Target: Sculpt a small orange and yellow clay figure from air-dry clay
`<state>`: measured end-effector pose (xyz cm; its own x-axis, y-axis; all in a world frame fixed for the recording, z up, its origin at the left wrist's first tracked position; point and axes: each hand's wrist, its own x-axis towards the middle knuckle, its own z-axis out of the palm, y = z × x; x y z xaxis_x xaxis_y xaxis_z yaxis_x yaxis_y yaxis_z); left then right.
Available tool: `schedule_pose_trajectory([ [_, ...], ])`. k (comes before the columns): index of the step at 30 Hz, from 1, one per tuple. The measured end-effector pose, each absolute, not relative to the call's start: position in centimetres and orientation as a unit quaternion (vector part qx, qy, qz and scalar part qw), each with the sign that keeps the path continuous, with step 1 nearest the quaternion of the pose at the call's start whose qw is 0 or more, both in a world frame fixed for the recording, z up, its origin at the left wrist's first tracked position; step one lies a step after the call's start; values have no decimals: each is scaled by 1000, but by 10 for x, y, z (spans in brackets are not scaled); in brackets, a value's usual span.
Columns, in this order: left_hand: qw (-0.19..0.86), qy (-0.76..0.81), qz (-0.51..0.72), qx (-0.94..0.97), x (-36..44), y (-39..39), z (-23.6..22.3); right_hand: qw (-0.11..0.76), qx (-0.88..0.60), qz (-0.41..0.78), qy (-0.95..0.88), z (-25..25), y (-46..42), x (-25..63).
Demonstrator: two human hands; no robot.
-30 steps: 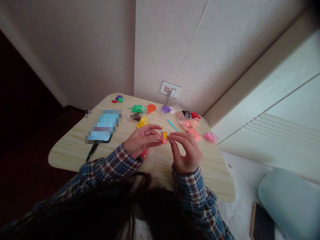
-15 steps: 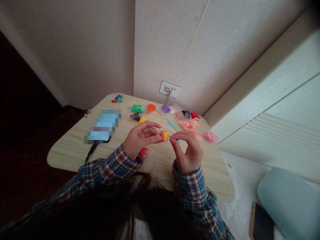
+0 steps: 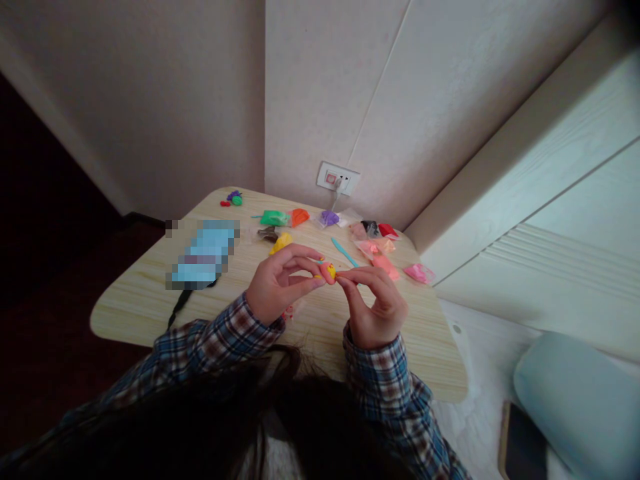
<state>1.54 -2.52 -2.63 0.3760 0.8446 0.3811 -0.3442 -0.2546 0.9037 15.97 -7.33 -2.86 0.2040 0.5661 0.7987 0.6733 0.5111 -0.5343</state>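
Over a small light wooden table (image 3: 150, 300), my left hand (image 3: 277, 283) pinches a small orange and yellow clay piece (image 3: 329, 271) between thumb and fingertips. My right hand (image 3: 373, 303) meets it from the right, with thumb and forefinger pinched on the same piece. Both sleeves are plaid. A little red clay lies on the table under my left wrist, mostly hidden.
Small bags of coloured clay lie along the table's far side: green (image 3: 273, 217), orange (image 3: 300, 217), purple (image 3: 329, 217), yellow (image 3: 281, 243), red (image 3: 387, 230), pink (image 3: 417, 272). A teal modelling tool (image 3: 343, 251) lies behind my hands. A blurred blue object (image 3: 203, 253) sits left. A wall socket (image 3: 337, 179) is behind.
Both hands have drawn closer together around the clay piece, and my right fingertips now close on it. The view has shifted slightly left.
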Motion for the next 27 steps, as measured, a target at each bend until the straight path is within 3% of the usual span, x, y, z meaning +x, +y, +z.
schedule_pose_trajectory([
  [27, 543, 224, 521, 619, 13, -33, -22, 601, -467, -16, -648, -29, -72, 162],
])
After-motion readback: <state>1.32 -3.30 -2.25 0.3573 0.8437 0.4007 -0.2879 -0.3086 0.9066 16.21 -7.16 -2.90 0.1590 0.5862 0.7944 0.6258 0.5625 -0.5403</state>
